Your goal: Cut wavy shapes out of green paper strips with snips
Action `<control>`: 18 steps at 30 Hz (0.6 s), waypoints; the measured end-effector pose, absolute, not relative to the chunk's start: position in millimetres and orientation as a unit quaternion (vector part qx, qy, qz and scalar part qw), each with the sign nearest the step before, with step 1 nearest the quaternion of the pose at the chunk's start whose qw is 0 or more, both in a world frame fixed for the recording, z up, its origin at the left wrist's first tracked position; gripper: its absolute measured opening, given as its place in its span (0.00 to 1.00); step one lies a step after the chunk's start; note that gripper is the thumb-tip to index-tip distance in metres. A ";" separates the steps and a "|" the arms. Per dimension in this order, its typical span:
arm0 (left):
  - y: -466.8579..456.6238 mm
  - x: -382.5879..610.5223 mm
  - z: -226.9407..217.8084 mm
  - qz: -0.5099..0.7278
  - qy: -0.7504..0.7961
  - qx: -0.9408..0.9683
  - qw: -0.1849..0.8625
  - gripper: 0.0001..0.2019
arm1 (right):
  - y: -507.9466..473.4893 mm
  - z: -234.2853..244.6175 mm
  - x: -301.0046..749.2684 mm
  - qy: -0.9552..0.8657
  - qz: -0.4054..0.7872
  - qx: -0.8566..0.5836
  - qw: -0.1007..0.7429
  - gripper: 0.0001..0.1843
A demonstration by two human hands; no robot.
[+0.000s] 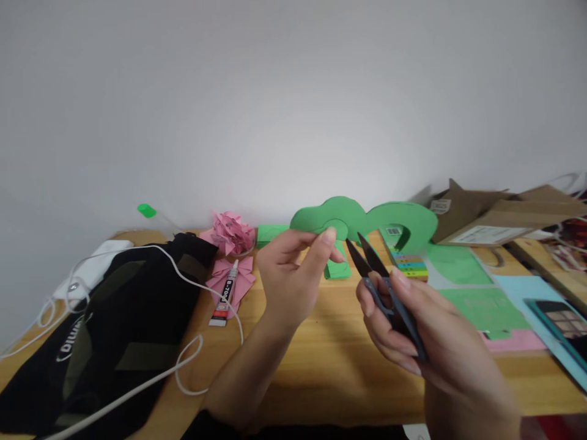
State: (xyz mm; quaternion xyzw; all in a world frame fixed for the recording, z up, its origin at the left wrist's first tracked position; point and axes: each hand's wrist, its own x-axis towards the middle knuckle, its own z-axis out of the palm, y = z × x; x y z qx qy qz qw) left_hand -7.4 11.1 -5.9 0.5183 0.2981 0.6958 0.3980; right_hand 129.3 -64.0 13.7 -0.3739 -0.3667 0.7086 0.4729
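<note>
My left hand (pixel 298 269) pinches a green paper cutout (pixel 339 214) between thumb and fingers, holding it up above the table. The cutout has a wavy, cloud-like outline, and its right part curls round into a hook. In my right hand (pixel 431 330) is a pair of dark scissors (pixel 385 281), the fingers wrapped round the handles. Their blades stand slightly apart, pointing up and left, with the tips just below the cutout's lower edge. Whether the tips touch the paper I cannot tell.
A glue tube (pixel 224 293) lies on a pink paper bow (pixel 245 269), near a crumpled pink paper flower (pixel 232 233). A black bag (pixel 151 342) and white cable (pixel 188 360) cover the left. At right are green sheets (pixel 486 311), a cardboard box (pixel 504 214) and a teal-edged case (pixel 559 324).
</note>
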 end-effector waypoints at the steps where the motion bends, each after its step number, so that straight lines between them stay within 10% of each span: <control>1: 11.2 -7.7 -5.8 0.694 0.299 0.520 0.397 0.12 | -63.5 14.1 129.0 -0.367 0.708 -0.374 0.474 0.24; 18: 6.1 -5.4 -4.2 0.682 0.305 0.530 0.402 0.11 | -52.8 18.0 115.4 -0.364 0.664 -0.391 0.523 0.24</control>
